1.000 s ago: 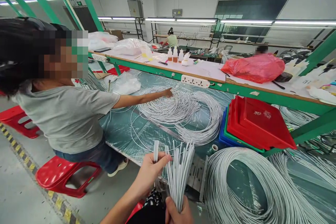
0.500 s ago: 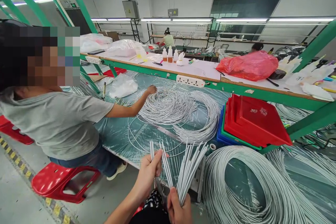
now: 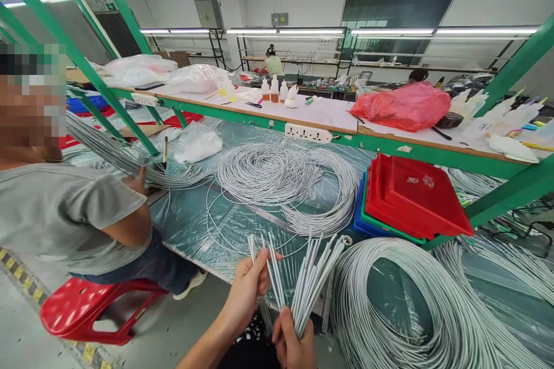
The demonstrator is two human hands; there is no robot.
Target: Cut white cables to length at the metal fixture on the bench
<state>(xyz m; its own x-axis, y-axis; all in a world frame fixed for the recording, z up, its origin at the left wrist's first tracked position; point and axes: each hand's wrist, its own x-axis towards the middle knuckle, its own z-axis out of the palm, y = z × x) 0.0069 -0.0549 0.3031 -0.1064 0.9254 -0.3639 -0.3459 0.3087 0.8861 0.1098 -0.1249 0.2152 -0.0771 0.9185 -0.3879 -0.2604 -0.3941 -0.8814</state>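
My right hand (image 3: 292, 346) is closed round the bottom of a fanned bundle of short grey cable pieces (image 3: 309, 279) at the bench's front edge. My left hand (image 3: 247, 288) pinches one or two of the pieces (image 3: 252, 247) apart from the fan, on its left side. A big coil of grey cable (image 3: 402, 300) lies on the bench right of my hands. A second coil (image 3: 277, 176) lies farther back on the plastic-covered bench top.
A co-worker in a grey shirt (image 3: 60, 219) sits at my left on a red stool (image 3: 90, 308), holding a bundle of cable (image 3: 130, 161). Stacked red, green and blue trays (image 3: 411, 199) lean behind the big coil. A green-framed shelf (image 3: 311, 127) carries bottles, bags and a power strip.
The co-worker has drawn the arm back from the middle coil and now holds a bundle of cable at the left. My hands have kept hold; the fan of pieces has spread a little.
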